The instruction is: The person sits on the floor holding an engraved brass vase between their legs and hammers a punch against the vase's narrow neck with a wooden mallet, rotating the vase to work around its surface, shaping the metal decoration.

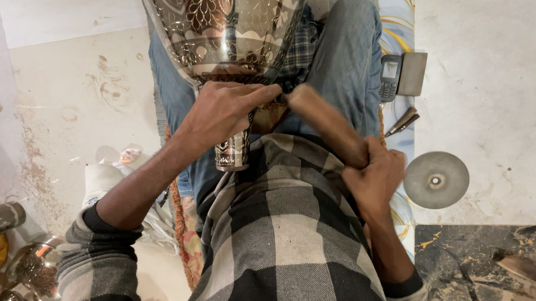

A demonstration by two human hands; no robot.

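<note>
Engraved metal vase (228, 16) lying across the lap, left hand (223, 110) pressed on its narrow neck, fingers pinched together, right hand (377, 177) gripping a wooden mallet (326, 123), grey metal disc (436, 180) on floor nearby

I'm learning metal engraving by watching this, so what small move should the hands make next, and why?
Probably a short, light tap with the wooden mallet. The right hand holds its handle, and its head sits close to the left hand, which is pressed against the narrow neck of the engraved metal vase lying across the lap. Whether the left hand holds a punch there cannot be told, so this is only a guess.
</note>
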